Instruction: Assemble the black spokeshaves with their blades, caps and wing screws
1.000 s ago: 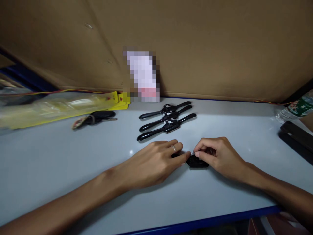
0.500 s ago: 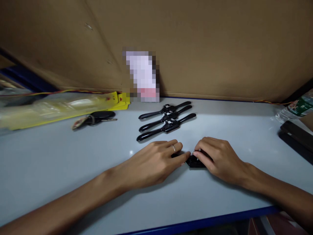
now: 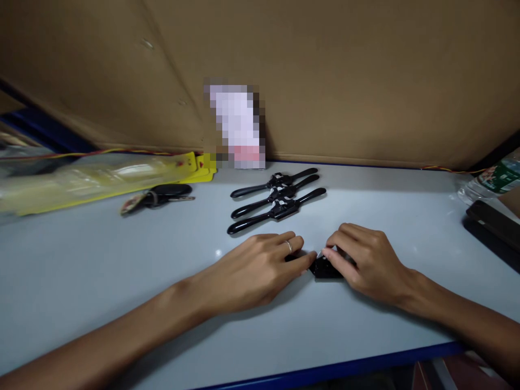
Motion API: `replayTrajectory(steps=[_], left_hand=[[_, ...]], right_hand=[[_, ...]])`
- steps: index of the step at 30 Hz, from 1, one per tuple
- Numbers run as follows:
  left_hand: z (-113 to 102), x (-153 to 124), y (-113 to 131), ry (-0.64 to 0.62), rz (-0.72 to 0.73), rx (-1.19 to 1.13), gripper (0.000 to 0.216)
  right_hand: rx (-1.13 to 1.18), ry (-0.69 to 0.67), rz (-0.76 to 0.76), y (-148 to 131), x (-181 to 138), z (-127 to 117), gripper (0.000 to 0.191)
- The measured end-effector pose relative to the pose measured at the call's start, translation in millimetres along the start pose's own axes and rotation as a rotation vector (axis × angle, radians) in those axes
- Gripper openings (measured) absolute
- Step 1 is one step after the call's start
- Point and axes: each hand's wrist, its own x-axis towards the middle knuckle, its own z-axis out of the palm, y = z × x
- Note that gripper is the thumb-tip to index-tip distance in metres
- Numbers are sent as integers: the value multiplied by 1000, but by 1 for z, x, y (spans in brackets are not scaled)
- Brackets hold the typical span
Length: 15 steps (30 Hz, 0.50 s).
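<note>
A black spokeshave [image 3: 328, 269] lies on the table under my two hands, its middle body showing between them. My left hand [image 3: 268, 265], with a ring on one finger, is closed over the handle on the left, and most of that handle is hidden. Thumb and fingers of my right hand [image 3: 359, 257] pinch together at the body, where a small pale piece [image 3: 319, 254] shows at the fingertips. The handle on the right is out of sight beneath this hand. Beyond them, three similar black spokeshaves [image 3: 284, 208] lie side by side, slanting up to the right.
Left of the spokeshaves lies a bunch of keys [image 3: 162, 194], with yellow-backed plastic packages [image 3: 109, 181] behind. A plastic bottle [image 3: 493, 179] and a dark flat object [image 3: 493, 230] are at the right. A cardboard wall [image 3: 345, 81] stands along the table's back.
My right hand has risen slightly, its knuckles lifting while the fingertips stay at the spokeshave's body. My left hand and the other spokeshaves keep their places.
</note>
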Motion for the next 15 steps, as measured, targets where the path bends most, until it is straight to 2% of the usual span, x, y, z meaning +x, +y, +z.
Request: replayTrajectory(steps=[3, 6, 11, 13, 15], left_hand=[[0, 0, 0, 0, 6, -10, 19], [-1, 0, 0, -3, 6, -8, 18], [-1, -2, 0, -24, 7, -1, 21], [-1, -2, 0, -28, 5, 4, 23], [-2, -1, 0, -29, 5, 7, 25]], right_hand=[[157, 6, -26, 1, 1, -2, 22], [279, -4, 20, -1, 1, -2, 19], [525, -97, 297, 0, 3, -1, 12], [526, -108, 350, 2, 4, 0, 13], [387, -76, 254, 3, 3, 1, 18]])
